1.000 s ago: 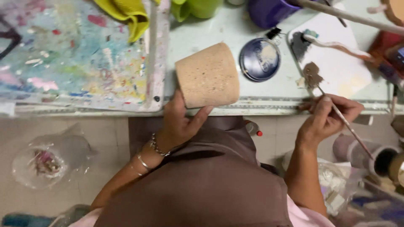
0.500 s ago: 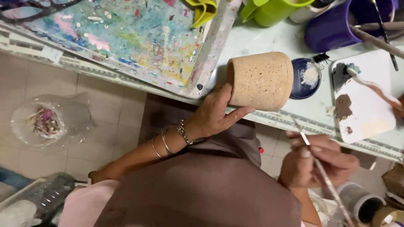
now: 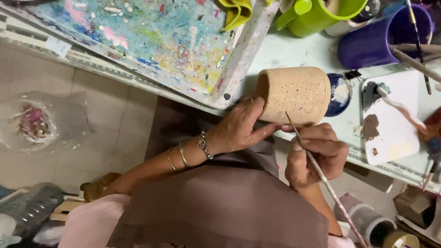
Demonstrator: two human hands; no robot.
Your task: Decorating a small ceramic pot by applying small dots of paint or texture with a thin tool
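Observation:
My left hand grips a tan speckled clay cup, held on its side at the table's near edge with the thumb at its open rim. My right hand pinches a thin paintbrush like a pen. The brush tip touches the cup's lower side near its bottom. Bangles and a bracelet sit on my left wrist. A brown apron covers my lap.
A paint-splattered board lies upper left. A white palette with brown paint, a small blue dish, a purple cup of brushes and a green cup stand behind. A plastic bag lies on the tiled floor.
My right hand has come up from below the table edge and brought the brush tip to the cup. The left hand has turned the cup slightly; the view has shifted.

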